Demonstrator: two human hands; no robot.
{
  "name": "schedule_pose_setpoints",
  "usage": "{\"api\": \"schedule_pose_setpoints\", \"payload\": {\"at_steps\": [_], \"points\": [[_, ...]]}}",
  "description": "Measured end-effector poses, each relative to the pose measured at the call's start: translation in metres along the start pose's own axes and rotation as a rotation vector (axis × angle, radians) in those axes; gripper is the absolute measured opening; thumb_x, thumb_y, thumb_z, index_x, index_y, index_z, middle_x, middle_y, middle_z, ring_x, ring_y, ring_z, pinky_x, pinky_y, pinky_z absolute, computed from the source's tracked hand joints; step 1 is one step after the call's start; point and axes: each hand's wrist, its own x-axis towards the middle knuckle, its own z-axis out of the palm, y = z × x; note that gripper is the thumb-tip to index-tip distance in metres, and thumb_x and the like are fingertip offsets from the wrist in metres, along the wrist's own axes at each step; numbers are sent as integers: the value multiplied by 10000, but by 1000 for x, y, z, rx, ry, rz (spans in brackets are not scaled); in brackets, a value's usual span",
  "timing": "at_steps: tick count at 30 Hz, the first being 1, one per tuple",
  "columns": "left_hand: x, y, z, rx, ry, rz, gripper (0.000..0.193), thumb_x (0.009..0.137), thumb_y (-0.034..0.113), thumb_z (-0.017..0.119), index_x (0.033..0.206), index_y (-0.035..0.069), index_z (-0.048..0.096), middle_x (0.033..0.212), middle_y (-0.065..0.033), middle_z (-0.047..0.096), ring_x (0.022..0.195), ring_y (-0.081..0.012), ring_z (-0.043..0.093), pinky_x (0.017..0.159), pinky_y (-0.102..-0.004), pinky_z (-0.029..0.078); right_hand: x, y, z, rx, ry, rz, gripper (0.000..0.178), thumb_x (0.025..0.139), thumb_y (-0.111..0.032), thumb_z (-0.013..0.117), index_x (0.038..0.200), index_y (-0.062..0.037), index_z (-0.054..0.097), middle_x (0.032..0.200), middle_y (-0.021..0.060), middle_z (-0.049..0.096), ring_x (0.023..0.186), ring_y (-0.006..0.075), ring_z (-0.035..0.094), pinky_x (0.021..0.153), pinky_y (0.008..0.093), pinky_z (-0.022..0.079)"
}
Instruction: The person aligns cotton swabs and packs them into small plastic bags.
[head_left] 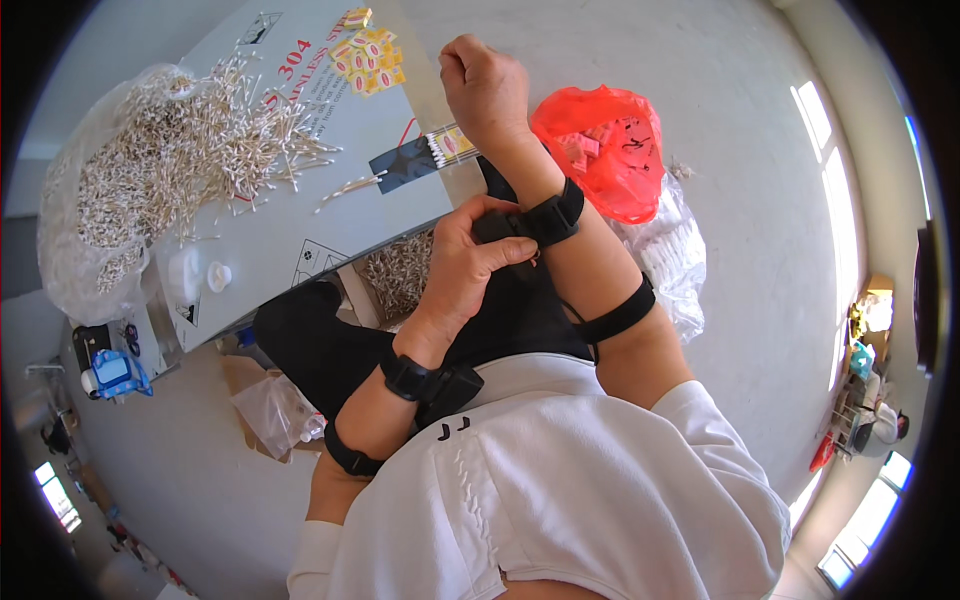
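Observation:
My left hand (462, 262) grips the black box-shaped device (497, 228) strapped round my right wrist, its thumb and fingers on either side. My right hand (487, 88) is a closed fist, held out past the table's edge; nothing shows in it. Just left of that forearm, a small yellow box (455, 143) lies beside a row of cotton swabs (437, 150) at a dark sheet (404, 167). A few loose swabs (350, 189) lie next to the sheet. Another black device (447, 392) is strapped on my left wrist.
A big heap of cotton swabs (215, 150) spills from a clear bag on the table (385, 215). Several yellow boxes (368, 62) lie at the far edge. A red bag (640, 150) stands right. Below the table is a carton of swabs (398, 275); blue-framed object (115, 372) lies left.

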Motion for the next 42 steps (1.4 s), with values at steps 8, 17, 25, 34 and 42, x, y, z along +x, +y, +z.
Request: {"api": "schedule_pose_setpoints", "payload": {"at_steps": [8, 17, 25, 34, 42], "points": [[5, 1, 8, 67, 7, 46, 240, 820, 38, 720, 1026, -22, 613, 894, -87, 672, 756, -140, 644, 724, -278, 548, 10, 11, -20, 1373, 14, 1114, 100, 936, -30, 550, 928, 49, 611, 787, 84, 630, 601, 110, 539, 514, 227, 438], [-1, 1, -17, 57, -29, -121, 241, 963, 221, 595, 1040, -7, 607, 889, -99, 666, 765, -137, 644, 720, -266, 533, 82, -27, -143, 2918, -64, 580, 102, 781, 11, 529, 712, -57, 560, 588, 41, 519, 487, 118, 474, 491, 253, 389], [3, -12, -13, 112, -61, -251, 172, 936, 178, 625, 975, 10, 630, 816, -83, 674, 681, -124, 641, 629, -240, 530, 96, -37, -257, 2436, -375, 362, 165, 830, -28, 570, 695, -99, 633, 631, 15, 594, 571, 108, 552, 536, 299, 448], [4, -16, -11, 128, -52, -229, 165, 941, 177, 617, 972, 16, 633, 808, -74, 678, 675, -124, 647, 626, -242, 527, 94, -34, -251, 1671, -258, 163, 145, 852, -72, 614, 709, -67, 633, 613, -3, 565, 553, 83, 492, 504, 275, 395], [3, -15, -19, 106, -2, -217, 174, 939, 184, 622, 970, 13, 636, 809, -77, 676, 679, -122, 648, 630, -241, 528, 86, -36, -213, 998, -216, 98, 168, 872, -111, 653, 722, -38, 633, 597, -19, 539, 538, 61, 438, 476, 254, 347]]}}
